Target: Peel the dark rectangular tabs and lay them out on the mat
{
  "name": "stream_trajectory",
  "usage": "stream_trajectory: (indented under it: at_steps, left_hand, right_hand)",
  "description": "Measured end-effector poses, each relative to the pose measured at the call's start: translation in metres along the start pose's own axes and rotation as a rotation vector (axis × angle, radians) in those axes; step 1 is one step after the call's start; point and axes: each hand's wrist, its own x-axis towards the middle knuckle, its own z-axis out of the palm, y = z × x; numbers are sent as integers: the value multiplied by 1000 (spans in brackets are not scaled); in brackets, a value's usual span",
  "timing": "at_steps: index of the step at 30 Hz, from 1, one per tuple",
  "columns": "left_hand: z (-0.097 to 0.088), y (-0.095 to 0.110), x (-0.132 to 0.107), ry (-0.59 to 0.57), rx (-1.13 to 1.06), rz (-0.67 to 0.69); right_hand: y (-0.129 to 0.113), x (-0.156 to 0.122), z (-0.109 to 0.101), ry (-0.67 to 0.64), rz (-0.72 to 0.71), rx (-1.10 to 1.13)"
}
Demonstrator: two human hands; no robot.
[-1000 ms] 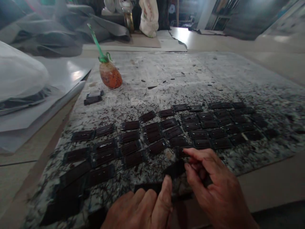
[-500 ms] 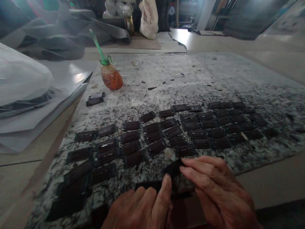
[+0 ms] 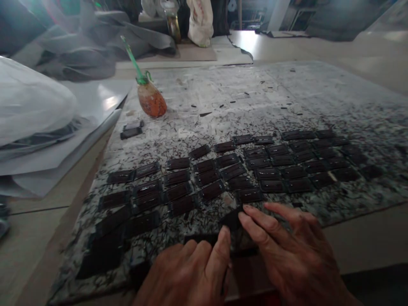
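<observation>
Nearest us, a little past six o'clock, our left hand (image 3: 188, 276) lies with its fingers curled and its index finger stretched forward; we cannot tell whether anything is gripped beneath the curled fingers. That index fingertip touches the near edge of a dark flat piece (image 3: 230, 219), which rests toward five o'clock, between our two hands. Our right hand (image 3: 290, 250), between four and five o'clock, is spread wide with fingers extended, its foremost fingertips at the piece's right end; its thumb is hidden from us.

A dark strip (image 3: 200, 238) shows just beyond our left knuckles. Toward eight o'clock we see a larger black piece (image 3: 101, 257), close to the near rows.

Just past our hands, uneven rows of dark rectangular pieces (image 3: 211, 191) run from eight o'clock across to three, many with glossy streaks, some overlapping. The surface (image 3: 197, 87) beneath them is pale and thickly marked with fine dark flecks.

Farther out, between nine and ten o'clock, two small rectangles (image 3: 131, 133) lie side by side. Beyond them, at ten, we have a bottle (image 3: 152, 102) with orange-brown contents and a long green nozzle pointing toward eleven. Farthest off, grey sheeting (image 3: 79, 46) is heaped at ten, and a whitish bag (image 3: 200, 23) stands at twelve.
</observation>
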Motion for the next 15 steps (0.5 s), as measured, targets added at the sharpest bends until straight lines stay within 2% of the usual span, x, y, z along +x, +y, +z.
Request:
stream_trajectory:
  at_steps: [6, 15]
  left_hand:
    - [-7, -4, -1, -91, -52, -3]
    - [-8, -4, -1, -126, -91, 4]
  right_hand:
    - [-2, 0, 2, 13, -57, -38]
    - [-7, 2, 3, -29, -83, -77]
